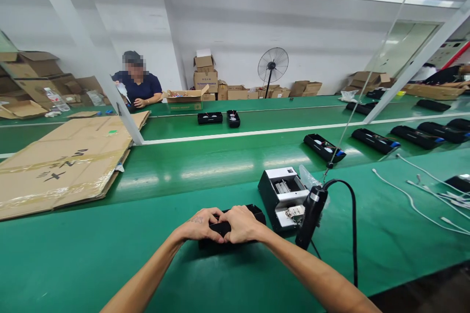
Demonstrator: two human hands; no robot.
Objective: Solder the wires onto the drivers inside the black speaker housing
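Observation:
A black plastic housing [253,211] lies on the green bench in front of me. My left hand [200,225] and my right hand [241,224] both press down on its top, fingers curled over it and touching each other. Just right of my right hand a black electric screwdriver [311,216] hangs on a cord, tip near the bench. Behind it stands a small black and white box device [282,196] with a metal slot.
Flattened cardboard [62,161] lies at the left. Black housings [324,147] ride the green conveyor [227,156] beyond. White cables [414,205] trail at the right. A person in dark blue [137,85] sits across, by stacked boxes [205,76] and a fan [272,66].

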